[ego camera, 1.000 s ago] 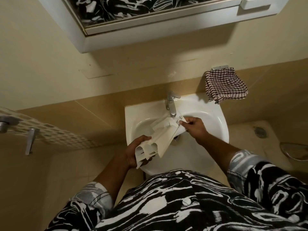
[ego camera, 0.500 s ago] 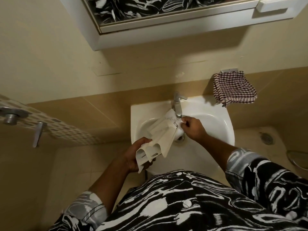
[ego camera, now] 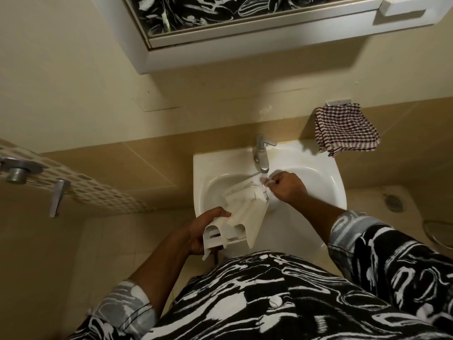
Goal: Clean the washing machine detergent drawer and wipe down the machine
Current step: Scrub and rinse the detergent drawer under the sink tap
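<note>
Left hand grips the drawer over the sink; right hand pinches its far end. Drawer washing looks underway; wiping the machine likely comes later.

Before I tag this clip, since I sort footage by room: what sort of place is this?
Most likely a small bathroom: a white sink with a metal tap, a mirrored cabinet on the wall above it, and a checked cloth hanging beside it.

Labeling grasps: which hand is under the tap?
The right hand, curled below the tap at the far end of the drawer. The left hand grips its near end, away from the tap.
</note>
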